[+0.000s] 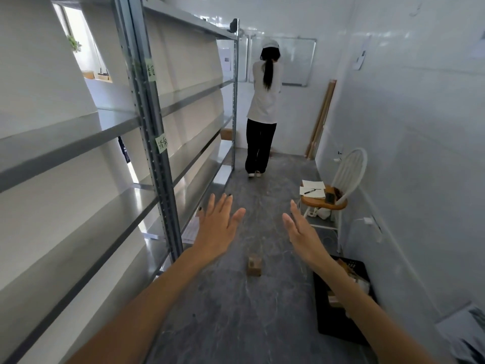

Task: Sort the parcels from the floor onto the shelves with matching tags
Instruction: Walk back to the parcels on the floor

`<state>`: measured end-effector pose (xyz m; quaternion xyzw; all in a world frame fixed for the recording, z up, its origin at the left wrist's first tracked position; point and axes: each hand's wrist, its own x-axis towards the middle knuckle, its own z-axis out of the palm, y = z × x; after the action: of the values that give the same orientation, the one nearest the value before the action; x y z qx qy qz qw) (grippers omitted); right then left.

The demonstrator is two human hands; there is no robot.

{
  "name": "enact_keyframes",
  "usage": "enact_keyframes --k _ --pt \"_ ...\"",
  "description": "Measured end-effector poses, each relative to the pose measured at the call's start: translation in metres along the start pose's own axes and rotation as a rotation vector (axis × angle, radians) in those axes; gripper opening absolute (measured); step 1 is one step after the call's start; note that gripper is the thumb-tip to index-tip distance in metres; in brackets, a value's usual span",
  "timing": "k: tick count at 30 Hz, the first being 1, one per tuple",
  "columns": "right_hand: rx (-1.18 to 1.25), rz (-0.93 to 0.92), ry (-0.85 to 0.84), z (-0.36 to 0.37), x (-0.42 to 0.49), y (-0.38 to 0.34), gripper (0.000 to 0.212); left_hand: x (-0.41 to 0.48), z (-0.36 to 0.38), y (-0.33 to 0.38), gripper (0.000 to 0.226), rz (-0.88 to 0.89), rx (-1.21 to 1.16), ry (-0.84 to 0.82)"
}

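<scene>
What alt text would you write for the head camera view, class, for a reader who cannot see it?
Two bare hands, left hand and right hand, reach forward open and empty above a small brown parcel on the grey floor. Metal shelving with green tags lines the left; another person stands ahead, back turned.

Small brown parcel (254,265) on grey floor (236,324)

Aisle floor (236,311) clear; chair (346,179), crate (338,324) right
</scene>
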<state>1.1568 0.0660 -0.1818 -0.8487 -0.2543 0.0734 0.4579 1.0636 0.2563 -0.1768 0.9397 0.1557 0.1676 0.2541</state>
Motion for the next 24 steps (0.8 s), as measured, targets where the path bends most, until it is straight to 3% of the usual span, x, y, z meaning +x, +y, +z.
enact_keyframes --k 7,17,24 --pt "-0.008 0.023 0.041 0.015 0.050 -0.009 0.067 0.065 -0.005 -0.026 0.068 -0.008 0.053 -0.069" --pt "-0.165 0.061 0.067 0.022 0.093 0.000 0.068 0.120 0.038 -0.026 0.078 0.076 0.058 -0.094" --pt "-0.351 0.051 0.070 0.008 0.151 0.051 0.068 0.172 0.070 -0.015 0.086 0.154 0.184 -0.112"
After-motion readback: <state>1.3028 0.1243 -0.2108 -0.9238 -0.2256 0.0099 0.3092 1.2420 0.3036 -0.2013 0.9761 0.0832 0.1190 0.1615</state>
